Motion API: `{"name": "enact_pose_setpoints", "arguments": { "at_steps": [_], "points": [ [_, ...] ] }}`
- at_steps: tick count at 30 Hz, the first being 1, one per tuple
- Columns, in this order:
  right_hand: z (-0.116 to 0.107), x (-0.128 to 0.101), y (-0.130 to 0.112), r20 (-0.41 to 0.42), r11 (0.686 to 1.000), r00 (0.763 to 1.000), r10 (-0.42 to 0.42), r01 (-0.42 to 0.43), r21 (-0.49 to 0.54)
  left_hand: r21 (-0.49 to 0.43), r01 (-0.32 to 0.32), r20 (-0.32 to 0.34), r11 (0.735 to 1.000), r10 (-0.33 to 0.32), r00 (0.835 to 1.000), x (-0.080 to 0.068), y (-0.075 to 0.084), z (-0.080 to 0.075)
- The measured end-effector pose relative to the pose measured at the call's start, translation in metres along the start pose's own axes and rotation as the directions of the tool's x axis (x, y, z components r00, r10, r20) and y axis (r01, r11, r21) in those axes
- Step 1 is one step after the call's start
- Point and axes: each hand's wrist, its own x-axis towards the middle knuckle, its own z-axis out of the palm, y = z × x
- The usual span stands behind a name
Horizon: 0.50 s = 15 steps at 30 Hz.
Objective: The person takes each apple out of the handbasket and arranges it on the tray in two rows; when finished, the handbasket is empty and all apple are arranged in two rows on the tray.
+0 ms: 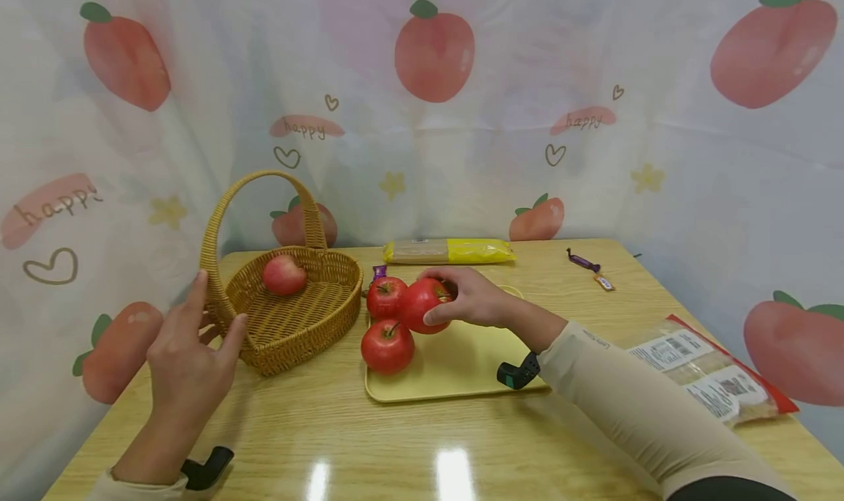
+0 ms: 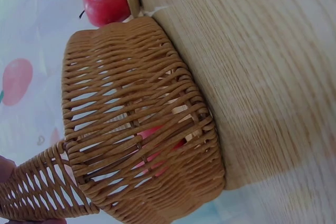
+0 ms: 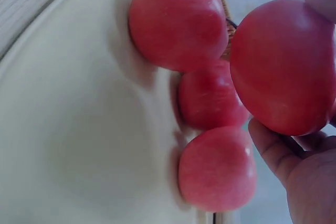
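My right hand (image 1: 440, 296) grips a red apple (image 1: 418, 307) at the back left corner of a yellow tray (image 1: 455, 369); the same apple (image 3: 281, 66) shows between thumb and fingers in the right wrist view. Two more apples (image 1: 385, 296) (image 1: 387, 346) lie on the tray beside it, and the right wrist view shows a third (image 3: 218, 166). To the left stands a wicker basket (image 1: 290, 325) with a tall handle and one apple (image 1: 283, 274) inside. My left hand (image 1: 212, 312) is open at the basket's near left rim, by the handle's base; whether it touches is unclear.
A yellow packet (image 1: 448, 250) lies at the table's back. Small candy wrappers (image 1: 589, 266) sit at the back right, a purple one (image 1: 379, 272) behind the apples. A clear bag with labels (image 1: 712, 376) lies at the right edge. A fruit-print cloth surrounds the wooden table (image 1: 395, 442).
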Motion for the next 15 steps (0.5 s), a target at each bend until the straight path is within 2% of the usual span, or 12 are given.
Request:
{"name": "enact_pose_setpoints", "arguments": {
  "at_steps": [7, 15],
  "points": [
    [0.002, -0.008, 0.01, -0.014, 1.0, 1.0, 0.026, -0.027, -0.007, -0.012, 0.038, 0.022, 0.999, -0.038, 0.999, 0.001, 0.0, -0.001],
    [0.006, -0.012, 0.022, 0.016, 0.996, 0.998, 0.068, -0.067, -0.061, -0.01, 0.028, 0.024, 1.0, -0.028, 0.999, 0.001, -0.001, -0.001]
  ]
}}
